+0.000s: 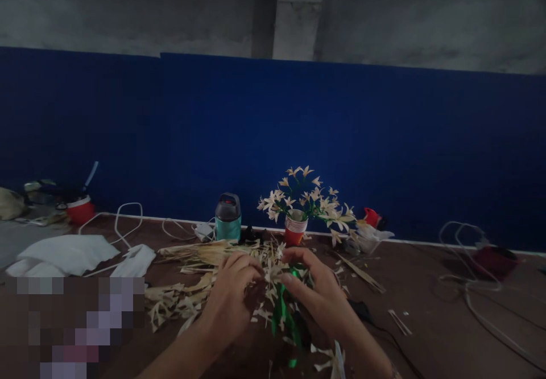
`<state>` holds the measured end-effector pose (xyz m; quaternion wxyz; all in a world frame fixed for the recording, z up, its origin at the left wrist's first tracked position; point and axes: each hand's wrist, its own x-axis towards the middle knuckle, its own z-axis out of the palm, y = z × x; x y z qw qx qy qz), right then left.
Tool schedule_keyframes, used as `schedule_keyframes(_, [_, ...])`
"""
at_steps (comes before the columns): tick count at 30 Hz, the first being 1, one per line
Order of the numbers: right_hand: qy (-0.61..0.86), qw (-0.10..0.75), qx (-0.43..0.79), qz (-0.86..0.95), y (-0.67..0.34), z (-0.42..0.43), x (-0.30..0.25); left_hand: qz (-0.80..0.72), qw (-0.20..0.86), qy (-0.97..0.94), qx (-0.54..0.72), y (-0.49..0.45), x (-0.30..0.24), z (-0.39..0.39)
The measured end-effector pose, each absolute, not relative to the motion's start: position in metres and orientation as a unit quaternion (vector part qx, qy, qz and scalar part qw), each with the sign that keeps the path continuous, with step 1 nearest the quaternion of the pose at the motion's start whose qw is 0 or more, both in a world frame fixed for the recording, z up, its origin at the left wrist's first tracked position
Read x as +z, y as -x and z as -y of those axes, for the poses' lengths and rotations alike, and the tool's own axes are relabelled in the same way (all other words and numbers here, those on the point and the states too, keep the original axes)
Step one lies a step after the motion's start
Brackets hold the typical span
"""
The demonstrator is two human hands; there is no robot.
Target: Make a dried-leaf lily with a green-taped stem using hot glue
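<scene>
The left forearm [177, 347] enters at eight o'clock and the right forearm [364, 336] at four, reading the dial from the pale piece [272, 272] between the hands. Cut scraps [327, 362] lie at five; a shiny green strip [279, 309] runs at six.

The left hand [234, 288], at eight, has its fingers curled inward. The right hand [313, 285], at four, has thumb and forefinger apart in a loose C, tips near the pale piece. Whether either hand grips it cannot be told: fingers and clutter hide the contact.

That piece looks dry and papery, so probably very light, a little stiff and easily torn at its thin points; a light pinch at the base seems safest. The green strip may be slick and limp.

Dried strips [196, 251] spread at ten, with white cloth [70, 255] farther out at nine. A teal device [228, 229] stands at ten. At one, a red cup [294, 237] holds pale flowers [315, 195] on green stems. A blue panel [273, 117] closes the view at twelve.

The cup bears a yellowish mark, too small to read; no brand or lettering is legible.
</scene>
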<state>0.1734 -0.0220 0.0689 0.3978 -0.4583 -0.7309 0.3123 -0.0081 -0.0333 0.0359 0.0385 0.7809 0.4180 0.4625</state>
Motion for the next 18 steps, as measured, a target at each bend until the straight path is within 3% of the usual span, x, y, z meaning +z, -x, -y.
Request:
schedule_keyframes(3, [0.445, 0.410, 0.342, 0.719, -0.175, 0.018, 0.065, -0.458, 0.162, -0.714, 0.503, 0.007, 0.040, 0.031])
schedule_keyframes(7, [0.440, 0.366, 0.427, 0.700, -0.171, 0.017, 0.057, -0.517, 0.392, -0.563, 0.512, 0.005, 0.046, 0.030])
schedule_keyframes(9, [0.447, 0.358, 0.410, 0.709, -0.165, 0.019, 0.053, -0.514, 0.473, -0.499, 0.513, 0.004, 0.046, 0.030])
schedule_keyframes(14, [0.455, 0.399, 0.275, 0.747, -0.155, 0.024, 0.049, -0.466, 0.583, -0.393, 0.537, 0.001, 0.042, 0.031])
schedule_keyframes(18, [0.444, 0.395, 0.291, 0.750, -0.156, 0.024, 0.051, -0.425, 0.648, -0.345, 0.529, 0.002, 0.040, 0.031])
